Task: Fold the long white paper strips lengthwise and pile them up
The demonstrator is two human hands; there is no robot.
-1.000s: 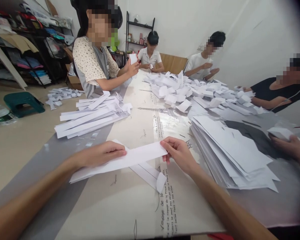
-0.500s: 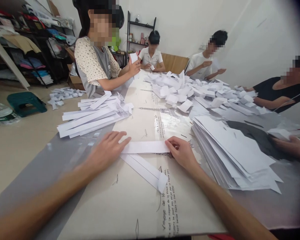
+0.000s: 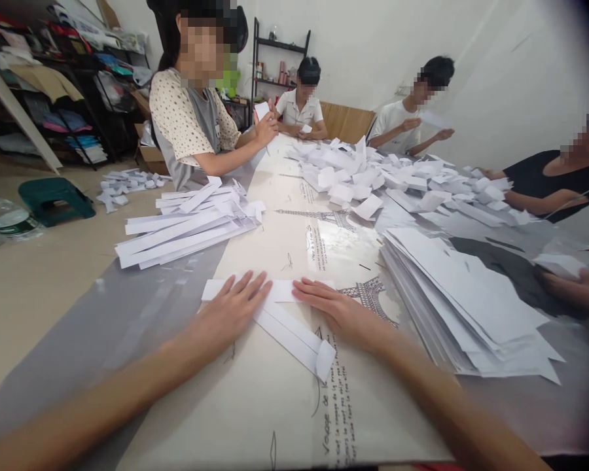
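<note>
A folded white paper strip lies crosswise on the printed tablecloth. My left hand rests flat on its left part, fingers stretched out. Over its right part lies my right hand, fingers extended and pressing down on the paper. Neither hand grips anything. Below the hands a second folded strip slants toward the lower right, with a small folded flap at its end; its upper end meets the crosswise strip near my left fingertips.
Long folded strips are piled at the left. A stack of white sheets lies to the right. Small folded papers heap up at the back. Several people sit around the table, and a green stool stands on the floor.
The crosswise strip has shifted left. My right hand has let go of its end and now lies flat on it; my left hand has moved onto the paper, fingers spread.
</note>
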